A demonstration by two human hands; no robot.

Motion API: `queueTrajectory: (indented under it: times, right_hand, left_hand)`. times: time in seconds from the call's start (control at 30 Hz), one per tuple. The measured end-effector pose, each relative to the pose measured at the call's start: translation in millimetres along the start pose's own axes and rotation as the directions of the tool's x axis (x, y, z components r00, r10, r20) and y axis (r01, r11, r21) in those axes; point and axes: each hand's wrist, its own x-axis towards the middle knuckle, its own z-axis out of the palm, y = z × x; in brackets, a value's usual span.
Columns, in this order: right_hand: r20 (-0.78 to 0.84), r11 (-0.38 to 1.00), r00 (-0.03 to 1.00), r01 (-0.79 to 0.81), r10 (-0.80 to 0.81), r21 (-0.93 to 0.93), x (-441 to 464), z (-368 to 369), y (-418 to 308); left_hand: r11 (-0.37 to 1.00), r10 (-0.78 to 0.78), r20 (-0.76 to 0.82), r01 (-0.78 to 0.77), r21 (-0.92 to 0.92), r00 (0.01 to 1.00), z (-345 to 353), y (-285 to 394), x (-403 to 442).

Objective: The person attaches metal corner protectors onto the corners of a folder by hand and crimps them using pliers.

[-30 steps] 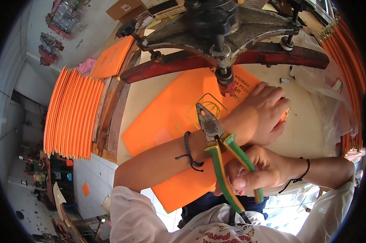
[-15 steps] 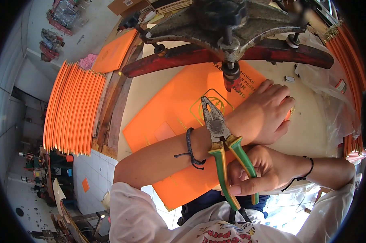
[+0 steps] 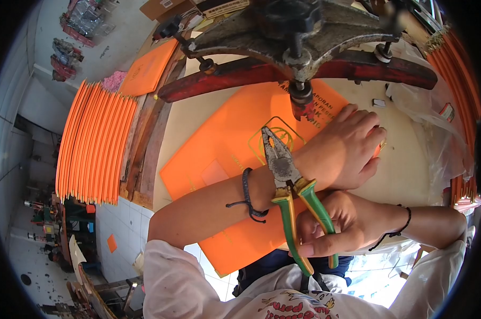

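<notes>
My right hand (image 3: 336, 223) is closed around the green-and-yellow handles of a pair of combination pliers (image 3: 284, 169). The pliers' worn metal jaws point up and away, above my left wrist. My left arm crosses in front, over a bright orange folder (image 3: 198, 157) with gold printing that lies slanted on the board. At the folder's right edge my left hand (image 3: 352, 143) curls its fingers, with a bit of orange showing between them. Above the folder hangs a press head (image 3: 301, 101) with a red tip; part of the printing is hidden by my left arm.
A curved red-and-black press frame (image 3: 224, 80) spans the far side of the board (image 3: 405, 170). Upright orange folders (image 3: 94, 143) are packed at the left, more stand at the right (image 3: 458, 80). One folder (image 3: 150, 66) lies back left. Clear plastic (image 3: 437, 122) sits at right.
The view has shifted very slightly. Both hands, the pliers and the orange folder keep nearly the same positions relative to each other.
</notes>
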Motion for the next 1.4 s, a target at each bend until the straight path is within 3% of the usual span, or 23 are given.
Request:
queueTrajectory:
  times: [0.13, 0.37, 0.6, 0.7, 1.4]
  right_hand:
    - [-0.006, 0.998, 0.998, 0.064, -0.064, -0.017, -3, 2, -2]
    - [0.08, 0.999, 0.996, 0.03, -0.028, -0.022, -3, -1, 5]
    - [0.031, 0.996, 0.996, 0.086, -0.085, -0.034, 0, 2, 14]
    - [0.04, 0.999, 0.999, 0.022, -0.024, 0.031, -3, 3, 4]
    - [0.08, 0.999, 0.996, 0.046, -0.046, 0.01, -3, 1, 3]
  left_hand:
    - [1.0, 0.0, 0.013, 0.0, -0.016, 1.0, -1, 0, 2]
    - [1.0, -0.005, 0.076, 0.006, -0.021, 0.997, -15, 8, 10]
    - [1.0, -0.023, 0.128, 0.024, -0.005, 0.992, -19, 9, 11]
    - [0.999, -0.04, 0.141, 0.041, -0.004, 0.989, -18, 9, 10]
    - [0.998, -0.06, 0.182, 0.063, -0.012, 0.981, -19, 10, 10]
